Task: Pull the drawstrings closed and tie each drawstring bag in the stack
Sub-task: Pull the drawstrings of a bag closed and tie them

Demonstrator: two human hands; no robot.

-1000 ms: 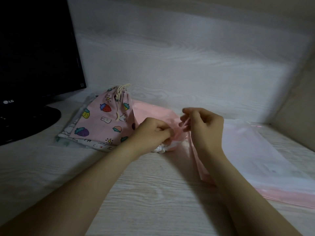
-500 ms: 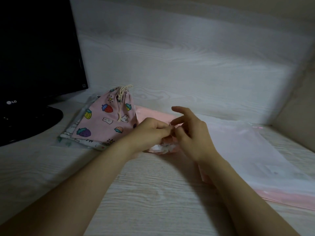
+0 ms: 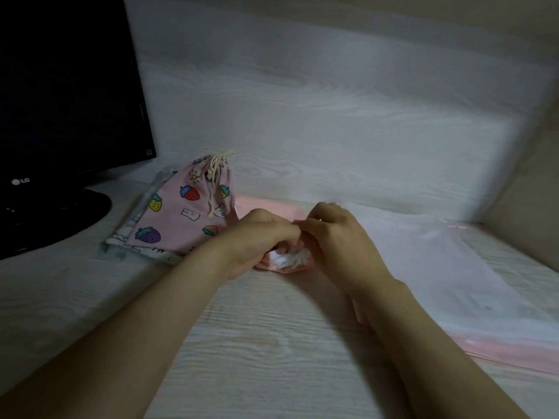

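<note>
A pink drawstring bag (image 3: pixel 290 261) lies on the white desk with its mouth gathered into white puckers. My left hand (image 3: pixel 257 240) and my right hand (image 3: pixel 335 237) meet just above that mouth, fingers curled, pinching the bag's drawstring between them; the string itself is mostly hidden by my fingers. To the left, a pink bag with strawberry and rabbit prints (image 3: pixel 193 210) sits cinched, its cream cord (image 3: pixel 219 167) tied at the top. It rests on a flat stack of other printed bags (image 3: pixel 130 234).
A black monitor (image 3: pixel 66 95) with its round base (image 3: pixel 54 219) stands at the left. Clear and pink plastic sleeves (image 3: pixel 429 267) lie flat on the right of the desk. A white wood-grain wall closes the back, a side panel the right.
My right hand dropped from a raised, spread pose and closed in on my left hand over the bag's mouth. The left hand stayed put.
</note>
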